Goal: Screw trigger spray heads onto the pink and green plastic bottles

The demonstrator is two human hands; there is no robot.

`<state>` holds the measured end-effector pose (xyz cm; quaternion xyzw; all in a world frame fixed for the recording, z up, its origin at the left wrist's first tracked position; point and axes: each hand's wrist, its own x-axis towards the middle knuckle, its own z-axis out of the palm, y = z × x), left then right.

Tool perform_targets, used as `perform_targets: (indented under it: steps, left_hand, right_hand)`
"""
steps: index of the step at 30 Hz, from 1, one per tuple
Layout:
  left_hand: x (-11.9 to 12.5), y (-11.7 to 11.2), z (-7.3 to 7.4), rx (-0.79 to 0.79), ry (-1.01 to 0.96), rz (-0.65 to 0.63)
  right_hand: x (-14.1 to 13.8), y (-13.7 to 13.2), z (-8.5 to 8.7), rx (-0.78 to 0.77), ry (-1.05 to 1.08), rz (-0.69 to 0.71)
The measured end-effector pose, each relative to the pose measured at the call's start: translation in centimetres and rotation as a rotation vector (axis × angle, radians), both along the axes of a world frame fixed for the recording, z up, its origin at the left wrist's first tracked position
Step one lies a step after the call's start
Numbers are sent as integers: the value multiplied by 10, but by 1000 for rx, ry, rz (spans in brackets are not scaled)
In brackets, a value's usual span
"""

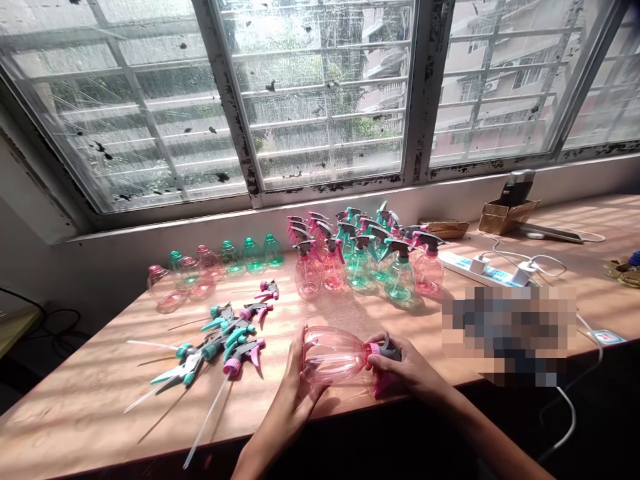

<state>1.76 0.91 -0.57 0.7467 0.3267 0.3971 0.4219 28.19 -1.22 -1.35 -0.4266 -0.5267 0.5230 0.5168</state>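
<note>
A clear pink spray bottle [333, 353] lies sideways between my hands, just above the table's front edge. Around its base on the left, my left hand [299, 383] is closed. At the neck, my right hand [400, 367] grips the pink and grey trigger sprayer [383, 350], whose pink trigger hangs below the fingers. Whether the collar is fully seated on the neck I cannot tell. To the left lies a loose pile of green, pink and grey trigger sprayers [243, 357] with thin clear tubes.
Open-necked pink and green bottles [249, 253] stand at the back left. Several bottles with sprayers [400, 277] stand upright at the back middle. A white power strip [483, 270] with chargers and cables, and a cardboard box [505, 217], are on the right. A blurred patch hides something at right.
</note>
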Motion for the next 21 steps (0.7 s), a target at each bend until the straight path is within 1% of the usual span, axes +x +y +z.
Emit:
perform_targets:
  steps: [5,11,14,18,21]
  left_hand:
    - [-3,2,-3,-81,-3,-3]
    - [-5,8,-8,-178,-92,-35]
    - [-3,9,-10,-180,-140,-60]
    - [-1,5,-4,-179,-149,-88]
    - [-3,2,0,-153,-94,-60]
  right_hand:
    - [1,1,-1,12,-35,6]
    - [-3,-1,3,-3,52,-17]
    - [-4,-1,5,-11,92,-22]
    - [-5,-2,5,-21,101,-4]
    - [-4,-2,4,-13,72,-16]
